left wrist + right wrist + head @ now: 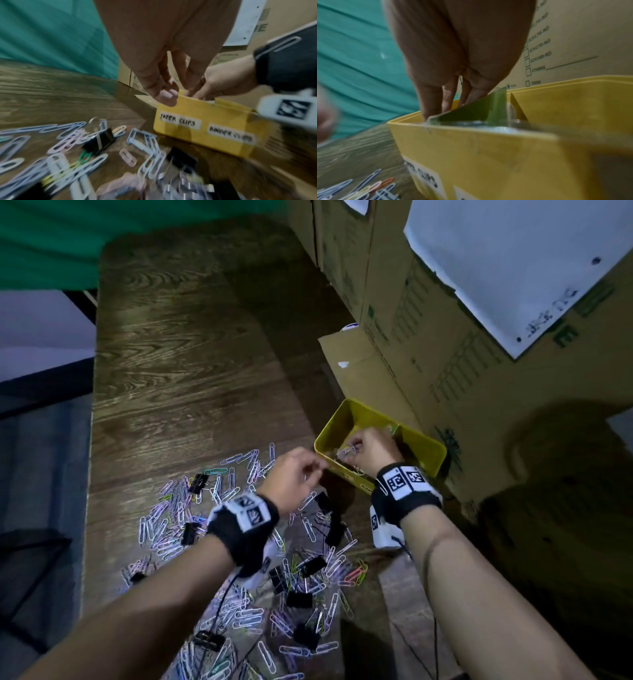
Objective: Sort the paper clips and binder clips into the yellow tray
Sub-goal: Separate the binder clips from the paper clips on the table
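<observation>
One yellow tray [424,445], two hands, many clips [239,616]

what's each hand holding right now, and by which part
Right hand, inside the yellow plastic tray, pinches thin wire paper clips; which part is unclear. Left hand: cannot tell.

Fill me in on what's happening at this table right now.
A person is sorting clips into a yellow tray labelled for paper clips and binder clips. The right hand reaches into the tray's left compartment with paper clips at its fingertips. The left hand hovers beside the tray's near corner, fingers curled; what it holds is unclear. A large pile of paper clips and black binder clips remains on the wooden table.
</observation>
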The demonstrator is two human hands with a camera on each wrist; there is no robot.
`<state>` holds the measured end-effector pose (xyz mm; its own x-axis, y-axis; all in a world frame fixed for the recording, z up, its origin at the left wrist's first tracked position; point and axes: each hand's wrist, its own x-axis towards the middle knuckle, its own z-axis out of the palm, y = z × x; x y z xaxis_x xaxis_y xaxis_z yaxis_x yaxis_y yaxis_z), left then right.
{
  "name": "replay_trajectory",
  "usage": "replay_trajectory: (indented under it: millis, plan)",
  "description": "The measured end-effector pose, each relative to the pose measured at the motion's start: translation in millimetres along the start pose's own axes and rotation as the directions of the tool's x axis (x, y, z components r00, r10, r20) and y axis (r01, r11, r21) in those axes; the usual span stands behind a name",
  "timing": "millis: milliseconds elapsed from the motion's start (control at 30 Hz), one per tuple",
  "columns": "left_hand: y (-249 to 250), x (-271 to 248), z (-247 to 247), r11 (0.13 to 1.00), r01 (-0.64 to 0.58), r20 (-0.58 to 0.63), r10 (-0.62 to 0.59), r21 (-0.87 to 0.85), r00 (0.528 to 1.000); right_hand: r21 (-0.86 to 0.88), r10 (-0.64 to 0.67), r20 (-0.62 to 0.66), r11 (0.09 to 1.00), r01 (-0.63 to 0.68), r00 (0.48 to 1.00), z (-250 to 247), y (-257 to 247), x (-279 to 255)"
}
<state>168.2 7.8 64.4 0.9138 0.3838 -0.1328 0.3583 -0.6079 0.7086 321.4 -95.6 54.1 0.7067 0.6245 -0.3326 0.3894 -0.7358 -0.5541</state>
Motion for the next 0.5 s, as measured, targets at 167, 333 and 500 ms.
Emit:
replay_trajectory:
  millis: [167, 333, 500]
  plan:
    - [-16.1, -70.2, 26.3, 0.961, -0.066, 0.407, -0.052, 0.270, 0.912, 0.004, -0.102, -0.071, 0.995, 0.102, 0.992, -0.4, -8.7, -21.7]
    - [-30.8, -98.0, 66.6, 0.858, -0.105, 0.463, -0.164, 0.502, 0.871, -0.034, -0.369, -0.102, 0.930, 0.367, 0.924, 25.0, -3.9, -82.8]
    - [-39.6, -100.5, 76.3, 0.856, -0.088, 0.405, -0.148, 0.510, 0.902, -0.176, -0.166, 0.203, 0.963, 0.203, 0.965, 74.2, 31.4, -109.7]
